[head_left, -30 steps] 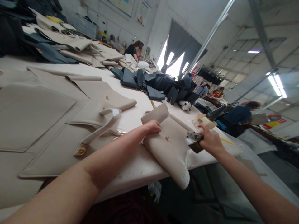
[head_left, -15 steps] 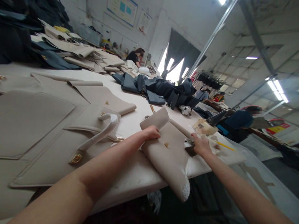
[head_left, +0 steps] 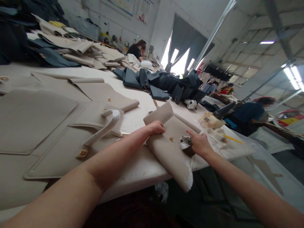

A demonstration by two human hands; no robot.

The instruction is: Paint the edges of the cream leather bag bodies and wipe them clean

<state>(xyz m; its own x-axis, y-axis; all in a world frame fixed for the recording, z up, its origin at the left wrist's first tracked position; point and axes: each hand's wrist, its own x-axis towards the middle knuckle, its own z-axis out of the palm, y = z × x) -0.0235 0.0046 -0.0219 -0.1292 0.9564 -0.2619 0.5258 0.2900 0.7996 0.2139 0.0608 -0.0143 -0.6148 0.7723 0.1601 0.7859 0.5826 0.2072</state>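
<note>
On wall [head_left: 114,22], poster [head_left: 144,12] (writing illegible); left hand [head_left: 156,127] on beige handbag [head_left: 166,155]

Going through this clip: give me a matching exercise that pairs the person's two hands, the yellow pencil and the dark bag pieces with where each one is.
Things
1. the left hand
2. the right hand
3. the yellow pencil
4. the heap of dark slate-blue bag pieces

Places
A. lying on the white work table, right of the beige leather bag, by a pale stained block
B. holding a crumpled grey scrap on the bag
C. piled farther along the table
D. resting on the bag's upper edge

Pairs: 1-D, 2-B, 3-A, 4-C
</note>
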